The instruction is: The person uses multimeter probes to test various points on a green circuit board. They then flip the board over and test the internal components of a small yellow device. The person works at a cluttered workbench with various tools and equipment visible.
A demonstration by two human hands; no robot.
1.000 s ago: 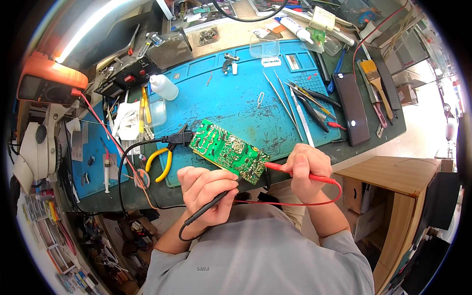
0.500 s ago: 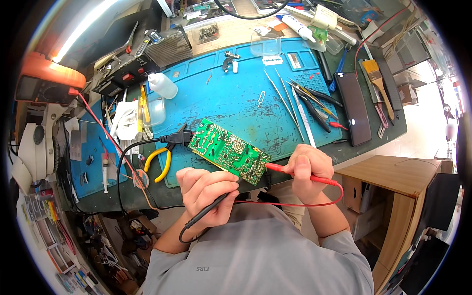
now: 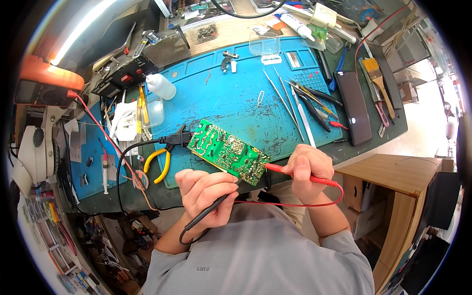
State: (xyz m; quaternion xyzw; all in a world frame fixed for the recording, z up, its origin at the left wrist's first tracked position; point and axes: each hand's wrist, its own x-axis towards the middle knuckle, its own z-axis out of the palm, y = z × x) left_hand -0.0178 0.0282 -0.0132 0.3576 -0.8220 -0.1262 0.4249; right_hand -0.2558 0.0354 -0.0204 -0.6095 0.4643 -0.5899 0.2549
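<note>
A green circuit board (image 3: pixel 228 152) lies tilted at the front of the blue work mat (image 3: pixel 216 101), solder side up. A black power plug (image 3: pixel 173 139) meets its left end. My left hand (image 3: pixel 206 191) is closed around a black test probe (image 3: pixel 209 210) at the board's near edge; the probe's tip is hidden by the fingers. My right hand (image 3: pixel 309 173) grips a red test probe (image 3: pixel 275 168), its tip at the board's right end; I cannot tell whether it touches. The probe's red lead (image 3: pixel 295 204) loops back to the left. An orange multimeter (image 3: pixel 49 81) stands far left.
Yellow-handled pliers (image 3: pixel 160 166) lie left of the board. Tweezers (image 3: pixel 285 101), a scalpel (image 3: pixel 304 120), black-handled pliers (image 3: pixel 314 113) and a dark phone (image 3: pixel 354 108) are to the right. A white bottle (image 3: pixel 161 86) stands at the back left. A wooden cabinet (image 3: pixel 388 169) sits at right.
Almost nothing differs. The board's right end has shifted very slightly, while both hands keep their places and still hold the probes.
</note>
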